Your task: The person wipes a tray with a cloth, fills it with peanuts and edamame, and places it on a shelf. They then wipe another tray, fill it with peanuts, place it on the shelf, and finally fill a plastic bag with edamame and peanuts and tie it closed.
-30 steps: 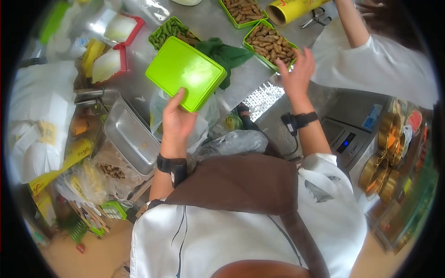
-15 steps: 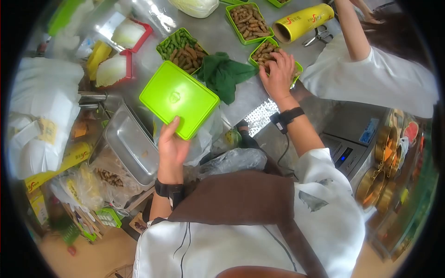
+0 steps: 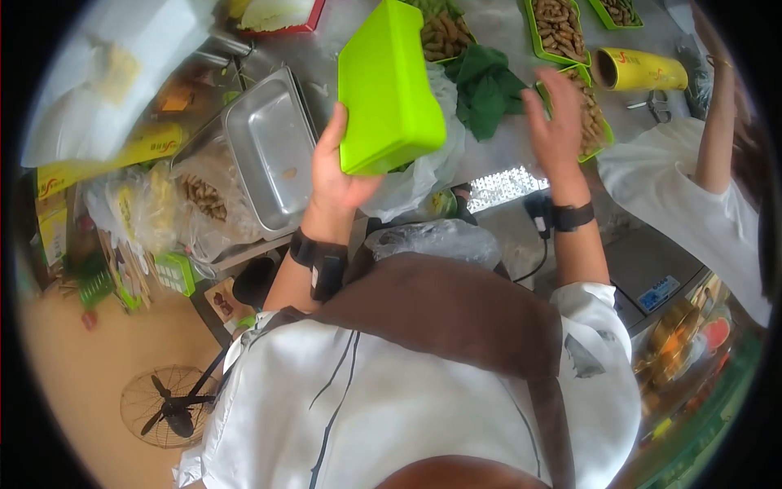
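Raised left hand [image 3: 338,175] grips green tray [image 3: 387,90]; yellow roll [image 3: 643,69] logo unreadable.

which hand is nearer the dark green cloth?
Right. The right hand hovers open just right of the dark green cloth, over a peanut tray; the left hand grips a green container farther to its left.

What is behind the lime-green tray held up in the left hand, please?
Behind the lime-green tray, a plastic bag shows below and a tray of pods at its top right; the rest of both is covered.
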Available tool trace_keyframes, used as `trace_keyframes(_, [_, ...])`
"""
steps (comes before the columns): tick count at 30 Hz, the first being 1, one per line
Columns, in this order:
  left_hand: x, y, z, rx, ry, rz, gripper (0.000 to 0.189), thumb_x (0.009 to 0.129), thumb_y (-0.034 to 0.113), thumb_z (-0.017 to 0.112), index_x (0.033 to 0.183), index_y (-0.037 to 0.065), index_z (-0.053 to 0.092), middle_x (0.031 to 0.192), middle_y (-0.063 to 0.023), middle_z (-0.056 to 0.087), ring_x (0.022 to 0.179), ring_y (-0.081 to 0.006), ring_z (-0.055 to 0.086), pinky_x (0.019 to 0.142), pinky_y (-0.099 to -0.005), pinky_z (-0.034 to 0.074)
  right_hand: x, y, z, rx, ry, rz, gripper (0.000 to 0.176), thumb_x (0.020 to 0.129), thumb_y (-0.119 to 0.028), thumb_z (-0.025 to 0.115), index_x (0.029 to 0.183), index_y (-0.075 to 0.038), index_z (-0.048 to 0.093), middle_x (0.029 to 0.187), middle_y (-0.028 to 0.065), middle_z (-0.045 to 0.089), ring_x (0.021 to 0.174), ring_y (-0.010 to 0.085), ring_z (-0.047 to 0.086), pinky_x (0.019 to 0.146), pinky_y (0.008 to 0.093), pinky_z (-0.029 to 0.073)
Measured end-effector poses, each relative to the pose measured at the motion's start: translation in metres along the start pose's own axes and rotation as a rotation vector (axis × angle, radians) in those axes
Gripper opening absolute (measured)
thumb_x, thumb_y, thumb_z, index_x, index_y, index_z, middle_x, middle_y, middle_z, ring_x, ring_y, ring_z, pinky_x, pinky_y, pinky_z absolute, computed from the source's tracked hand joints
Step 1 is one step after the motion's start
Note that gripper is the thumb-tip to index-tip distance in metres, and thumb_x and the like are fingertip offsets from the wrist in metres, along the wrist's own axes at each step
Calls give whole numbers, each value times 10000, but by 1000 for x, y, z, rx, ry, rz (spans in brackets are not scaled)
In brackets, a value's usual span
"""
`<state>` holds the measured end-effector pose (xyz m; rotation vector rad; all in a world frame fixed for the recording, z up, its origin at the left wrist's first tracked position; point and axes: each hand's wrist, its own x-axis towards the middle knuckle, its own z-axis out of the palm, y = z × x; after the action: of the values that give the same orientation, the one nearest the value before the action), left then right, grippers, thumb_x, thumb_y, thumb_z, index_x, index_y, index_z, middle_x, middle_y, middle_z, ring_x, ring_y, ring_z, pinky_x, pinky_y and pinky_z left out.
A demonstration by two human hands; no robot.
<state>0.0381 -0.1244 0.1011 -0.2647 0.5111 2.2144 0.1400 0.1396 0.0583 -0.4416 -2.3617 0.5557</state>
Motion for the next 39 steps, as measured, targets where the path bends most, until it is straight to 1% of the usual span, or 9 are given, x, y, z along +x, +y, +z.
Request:
trace_keyframes(3, [-2,7,-2,-132,121,-1,445,939,316,465,1284,36,438,1085,-89,564,932,-221,564,817,-351,474,-9,-36,13,355,-325,-11,463,768,-186,681,1180,-36,532,1201,196,498,1148,379,433,952,463,357])
trace_keyframes(6, [3,15,-31,-357,-289,-251,509,909,313,504,1323,37,397,860,-40,494,703,-136,468,624,-266,453,-8,-31,49,-79,-193,-139,555,754,-211,694,1242,-54,480,1192,205,509,1117,374,469,927,434,387])
trace_keyframes(10, [6,13,-37,-463,-293,-333,528,881,315,522,1333,74,392,740,0,382,627,-106,362,555,-219,378,-5,15,72,-100,-403,174,589,764,-253,670,1291,-95,459,1143,213,546,1070,347,522,874,373,436])
trace_keyframes(18, [6,7,-31,-520,-398,-410,534,903,272,486,1365,44,349,688,-15,399,570,-104,392,498,-214,380,13,19,16,711,-38,715,272,830,-120,578,1066,8,621,991,90,636,843,156,599,752,274,468])
trace_keyframes(24, [21,-8,-34,-324,-283,-587,520,888,343,500,1326,81,402,693,-8,426,557,-101,403,487,-229,366,27,-78,-20,641,-169,396,363,804,-82,589,1157,-1,563,1068,91,601,962,171,565,853,297,448])
trace_keyframes(28, [15,-31,-39,73,-265,-637,360,888,419,501,1104,131,515,742,-12,458,554,-105,413,470,-238,370,21,-117,35,682,-116,50,430,764,-100,540,1172,18,474,1131,206,477,1063,366,462,936,416,376])
trace_keyframes(30, [13,-32,-34,403,-37,-481,268,890,407,485,941,147,530,738,-16,494,550,-129,432,473,-259,356,14,-126,35,634,-94,-6,504,752,-141,532,1206,43,415,1136,228,460,1046,390,453,937,425,368])
trace_keyframes(33, [-1,-31,-23,1140,-306,98,371,868,392,525,1095,99,537,893,-114,575,626,-155,486,544,-275,392,2,-135,21,797,-269,-85,450,698,-187,600,1101,-6,513,1038,179,499,972,357,505,841,411,428])
trace_keyframes(39, [-9,-14,-32,647,-243,-145,395,865,387,532,1109,76,529,900,-131,578,624,-155,486,551,-271,392,21,-146,5,728,-722,-368,286,651,-188,627,897,-46,588,853,109,549,794,318,571,647,418,467])
